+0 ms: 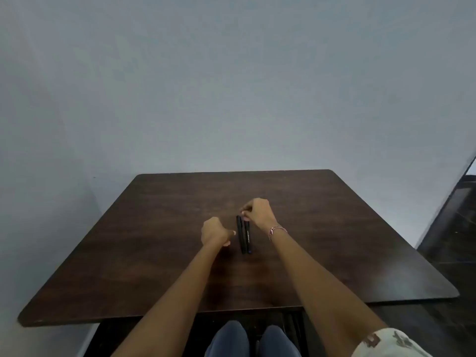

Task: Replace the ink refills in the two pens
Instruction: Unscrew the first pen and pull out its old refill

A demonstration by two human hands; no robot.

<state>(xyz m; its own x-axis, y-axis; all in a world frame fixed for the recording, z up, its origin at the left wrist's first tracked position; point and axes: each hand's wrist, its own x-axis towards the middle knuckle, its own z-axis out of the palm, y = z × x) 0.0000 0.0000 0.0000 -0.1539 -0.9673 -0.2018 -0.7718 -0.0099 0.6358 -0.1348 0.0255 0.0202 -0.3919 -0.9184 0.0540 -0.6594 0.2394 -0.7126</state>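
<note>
Pens (244, 234) lie side by side on the counter (154, 253), long way pointing away from the person. Left hand (215, 231) is curled just beside them. Right hand (257, 211) fingers (244, 211) pinch the far ends.

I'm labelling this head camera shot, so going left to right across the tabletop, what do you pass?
Left hand → left black pen → right black pen → right hand, its fingers at the pens' far ends → beaded bracelet on that wrist.

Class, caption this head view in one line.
Two pens lie together on a table; right hand at their far ends.
</note>
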